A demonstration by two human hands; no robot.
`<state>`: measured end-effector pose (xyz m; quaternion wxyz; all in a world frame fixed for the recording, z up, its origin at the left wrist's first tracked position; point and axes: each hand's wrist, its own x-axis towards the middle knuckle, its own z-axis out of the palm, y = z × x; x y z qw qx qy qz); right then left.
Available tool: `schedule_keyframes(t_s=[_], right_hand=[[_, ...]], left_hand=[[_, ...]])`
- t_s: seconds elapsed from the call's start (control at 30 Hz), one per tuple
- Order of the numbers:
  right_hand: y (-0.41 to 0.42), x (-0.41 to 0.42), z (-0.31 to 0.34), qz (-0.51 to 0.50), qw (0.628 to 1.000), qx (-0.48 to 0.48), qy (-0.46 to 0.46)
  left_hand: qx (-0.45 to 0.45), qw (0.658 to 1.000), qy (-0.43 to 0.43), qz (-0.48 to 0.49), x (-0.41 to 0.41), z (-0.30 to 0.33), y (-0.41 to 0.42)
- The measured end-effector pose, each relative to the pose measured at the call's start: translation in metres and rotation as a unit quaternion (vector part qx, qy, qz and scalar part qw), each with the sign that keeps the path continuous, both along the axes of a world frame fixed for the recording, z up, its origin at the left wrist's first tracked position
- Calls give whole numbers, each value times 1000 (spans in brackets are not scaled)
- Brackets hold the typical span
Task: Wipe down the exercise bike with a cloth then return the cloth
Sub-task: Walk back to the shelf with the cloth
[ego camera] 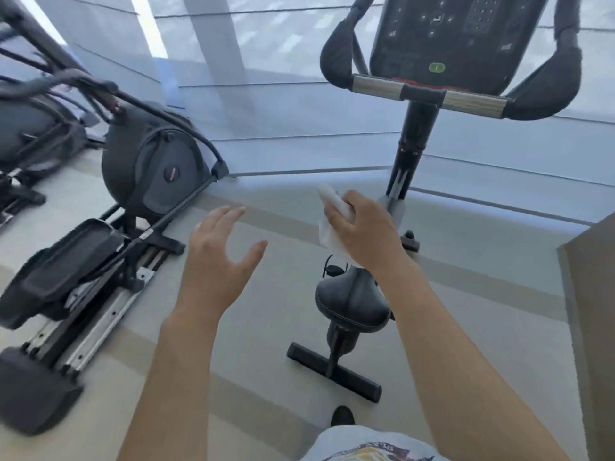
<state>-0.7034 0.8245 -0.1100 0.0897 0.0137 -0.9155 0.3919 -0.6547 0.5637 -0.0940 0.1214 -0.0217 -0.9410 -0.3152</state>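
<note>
The black exercise bike [414,128] stands in front of me, with its console and padded handlebars at the top right and its black saddle [349,299] low in the middle. My right hand [364,227] grips a bunched white cloth [329,207] in the air above the saddle, apart from the bike. My left hand [218,254] hovers open to the left of the bike, fingers spread, touching nothing.
An elliptical trainer [133,181] stands close on the left, its pedals and rails reaching toward me. A window wall with blinds [299,111] runs behind both machines. A beige wall corner [592,294] juts in at the right. My shoe [342,415] shows behind the bike's rear foot.
</note>
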Motion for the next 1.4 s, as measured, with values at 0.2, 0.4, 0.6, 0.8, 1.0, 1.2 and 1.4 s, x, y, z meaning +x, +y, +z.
schedule_keyframes(t_s=[0.2,0.4,0.6,0.8,1.0,1.2,1.4], right_hand=[[-66,26,9,81,997,11,-5],[-149,99,6,170,985,18,-12],[-228,209,0,287,956,45,-31],[-310,322,-5,393,918,53,-16],[-383,434,0,496,866,51,34],[-437,531,13,589,806,34,49],[-490,607,26,672,737,61,33]], left_hand=[[4,997,-3,81,77,4,-53],[10,984,-25,177,190,-2,-107],[15,960,-13,278,334,-6,-160],[12,920,-11,392,486,-8,-202],[6,869,5,495,626,-1,-221],[13,809,24,587,733,5,-225],[55,734,38,676,810,2,-222]])
